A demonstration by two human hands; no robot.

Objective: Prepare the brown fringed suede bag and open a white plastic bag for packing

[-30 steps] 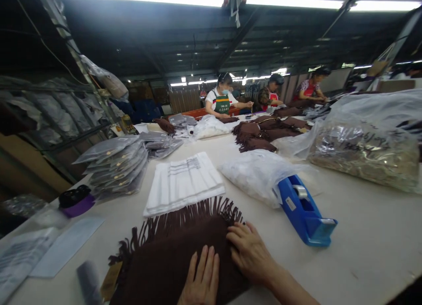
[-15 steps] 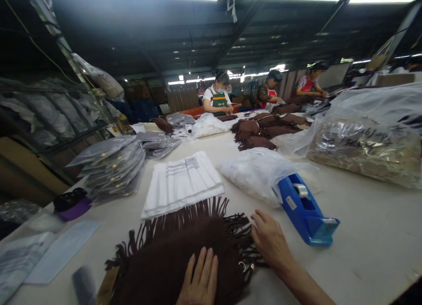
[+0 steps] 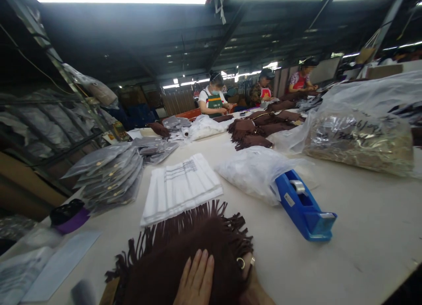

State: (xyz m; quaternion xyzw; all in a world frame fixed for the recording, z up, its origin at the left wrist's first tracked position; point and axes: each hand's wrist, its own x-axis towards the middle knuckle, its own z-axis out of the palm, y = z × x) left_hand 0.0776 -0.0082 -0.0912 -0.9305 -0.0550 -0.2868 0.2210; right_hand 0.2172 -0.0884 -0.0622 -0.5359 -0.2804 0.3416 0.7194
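A dark brown fringed cloth (image 3: pixel 165 263), perhaps a folded scarf, lies at the front of the table. My left hand (image 3: pixel 195 278) rests flat on top of it, fingers stretched out. At the cloth's right edge is my right hand (image 3: pixel 253 289), its fingers hidden by the fabric and fringe. Close to it, a small pale ring (image 3: pixel 241 263) shows on the cloth's right side. Just beyond the fringe lies a folded white cloth (image 3: pixel 181 188) with grey stripes. Part of a brown card (image 3: pixel 110 292) sticks out at the brown cloth's lower left.
To the right stands a blue tape dispenser (image 3: pixel 305 208), touching a translucent plastic bag (image 3: pixel 253 173). A stack of bagged grey items (image 3: pixel 110 175) rises on the left. Farther back are brown fringed cloths (image 3: pixel 253 129), a large filled bag (image 3: pixel 359 140) and several people at work.
My right hand has moved down and inward from the fringe to the cloth's right edge, its fingers now hidden. My left hand stays flat on the cloth. The view has shifted slightly.
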